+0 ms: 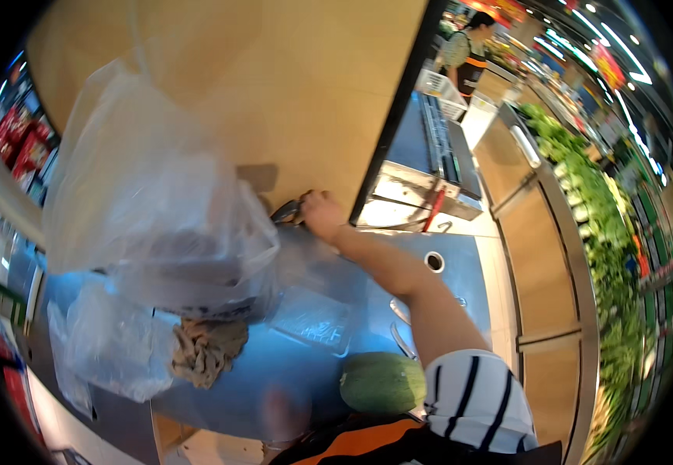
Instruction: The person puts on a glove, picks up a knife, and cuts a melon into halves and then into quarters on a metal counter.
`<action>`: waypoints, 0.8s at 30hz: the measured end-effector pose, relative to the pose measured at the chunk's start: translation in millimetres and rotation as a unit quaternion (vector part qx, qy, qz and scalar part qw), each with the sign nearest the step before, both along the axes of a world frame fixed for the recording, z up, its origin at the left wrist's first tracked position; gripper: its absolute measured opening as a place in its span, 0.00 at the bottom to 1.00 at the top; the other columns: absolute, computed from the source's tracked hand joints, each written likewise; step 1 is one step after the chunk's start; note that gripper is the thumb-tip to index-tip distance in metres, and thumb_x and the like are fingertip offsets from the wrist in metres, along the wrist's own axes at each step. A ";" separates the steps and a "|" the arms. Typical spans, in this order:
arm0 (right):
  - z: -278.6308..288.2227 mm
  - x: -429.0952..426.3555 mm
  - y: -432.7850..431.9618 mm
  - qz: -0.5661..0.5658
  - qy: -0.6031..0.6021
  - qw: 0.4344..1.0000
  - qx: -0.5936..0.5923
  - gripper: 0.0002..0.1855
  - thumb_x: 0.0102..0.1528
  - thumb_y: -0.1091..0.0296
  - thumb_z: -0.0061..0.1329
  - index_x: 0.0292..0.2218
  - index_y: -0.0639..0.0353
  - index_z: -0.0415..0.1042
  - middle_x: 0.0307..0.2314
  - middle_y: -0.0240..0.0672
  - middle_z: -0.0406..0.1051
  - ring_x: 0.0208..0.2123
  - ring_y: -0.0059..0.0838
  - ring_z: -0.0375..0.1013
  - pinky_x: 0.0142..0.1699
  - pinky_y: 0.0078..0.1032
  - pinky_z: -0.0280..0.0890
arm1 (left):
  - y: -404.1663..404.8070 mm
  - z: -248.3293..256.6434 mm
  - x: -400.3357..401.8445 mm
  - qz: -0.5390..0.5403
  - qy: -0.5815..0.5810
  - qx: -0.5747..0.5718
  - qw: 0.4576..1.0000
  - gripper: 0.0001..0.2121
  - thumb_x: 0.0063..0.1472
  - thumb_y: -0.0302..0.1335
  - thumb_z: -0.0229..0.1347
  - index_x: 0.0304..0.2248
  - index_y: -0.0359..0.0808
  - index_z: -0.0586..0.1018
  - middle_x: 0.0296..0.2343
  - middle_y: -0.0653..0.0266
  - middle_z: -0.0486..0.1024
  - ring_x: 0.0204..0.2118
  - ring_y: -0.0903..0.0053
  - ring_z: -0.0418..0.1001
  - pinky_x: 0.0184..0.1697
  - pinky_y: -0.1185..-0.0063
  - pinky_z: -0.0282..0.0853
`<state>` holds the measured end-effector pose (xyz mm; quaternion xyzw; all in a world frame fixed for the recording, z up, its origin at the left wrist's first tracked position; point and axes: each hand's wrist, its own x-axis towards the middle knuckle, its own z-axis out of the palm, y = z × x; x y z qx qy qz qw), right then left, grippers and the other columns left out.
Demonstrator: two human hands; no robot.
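Observation:
At the back of the metal counter, my right hand reaches to the foot of the tan panel. Its fingers curl on a small dark object, whose exact kind I cannot make out. My left hand is low over the counter's front edge, too blurred to show its fingers clearly. A green melon lies on the counter under my right arm. Farther in sits a clear plastic tray. A crumpled brown cloth lies left of the tray, beside a large translucent plastic bag.
A tan panel rises behind the counter. More clear plastic bags lie at its left end. A round hole opens at the right. Leafy vegetables fill a display to the right, and a person in an apron stands farther back.

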<state>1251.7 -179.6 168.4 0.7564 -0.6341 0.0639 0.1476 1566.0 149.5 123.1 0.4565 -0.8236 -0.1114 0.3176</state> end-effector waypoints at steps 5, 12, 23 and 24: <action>-14.7 13.9 -10.9 -0.001 0.007 0.995 -0.096 0.10 0.49 0.63 0.44 0.34 0.55 0.66 0.29 0.33 0.68 0.38 0.31 0.66 0.44 0.28 0.58 | 21.5 -61.0 6.0 0.086 -0.011 0.061 0.994 0.18 0.49 0.29 0.58 0.38 0.30 0.70 0.39 0.47 0.69 0.43 0.54 0.68 0.45 0.64 0.65; -6.4 8.2 -13.1 0.056 -0.030 0.995 -0.074 0.09 0.49 0.64 0.43 0.33 0.54 0.64 0.27 0.34 0.69 0.34 0.32 0.68 0.42 0.29 0.58 | 9.0 -24.8 -2.7 0.098 -0.075 -0.118 0.985 0.19 0.57 0.34 0.53 0.45 0.31 0.68 0.39 0.55 0.70 0.40 0.64 0.71 0.41 0.72 0.68; -16.6 8.5 -20.3 0.025 -0.060 0.990 -0.122 0.11 0.50 0.62 0.44 0.35 0.55 0.66 0.26 0.34 0.71 0.35 0.32 0.69 0.43 0.29 0.59 | 35.3 -83.4 8.1 0.127 0.204 0.157 0.958 0.15 0.55 0.25 0.51 0.44 0.38 0.69 0.32 0.60 0.74 0.32 0.65 0.72 0.40 0.69 0.70; -17.4 6.1 -19.7 0.015 -0.048 0.991 -0.123 0.10 0.50 0.62 0.44 0.34 0.55 0.66 0.25 0.34 0.71 0.35 0.32 0.69 0.43 0.30 0.59 | 35.3 -89.5 15.5 0.110 0.159 0.127 0.973 0.16 0.55 0.25 0.52 0.45 0.39 0.68 0.32 0.60 0.74 0.32 0.65 0.72 0.40 0.69 0.70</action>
